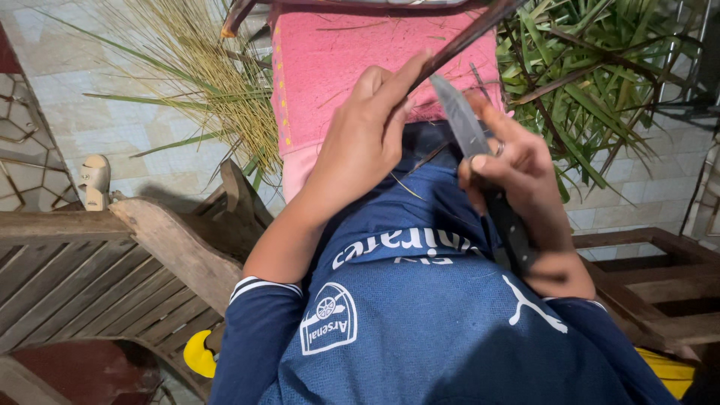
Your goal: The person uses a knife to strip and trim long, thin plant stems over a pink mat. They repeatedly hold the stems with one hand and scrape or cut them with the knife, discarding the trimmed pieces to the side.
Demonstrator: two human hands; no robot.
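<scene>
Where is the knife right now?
In the head view, the knife is in the right hand, right of centre; its blade points up toward the thin dark strip that the left hand holds over the pink cloth.

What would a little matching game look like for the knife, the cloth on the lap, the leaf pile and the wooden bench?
Things:
1. knife
2. cloth
3. leaf pile
4. wooden bench

Descriptions:
A. pink, spread over the lap
B. green, on the tiled floor to the person's right
C. held in the right hand, blade pointing away
D. slatted, to the person's left

Pairs: 1-C, 2-A, 3-B, 4-D
</scene>
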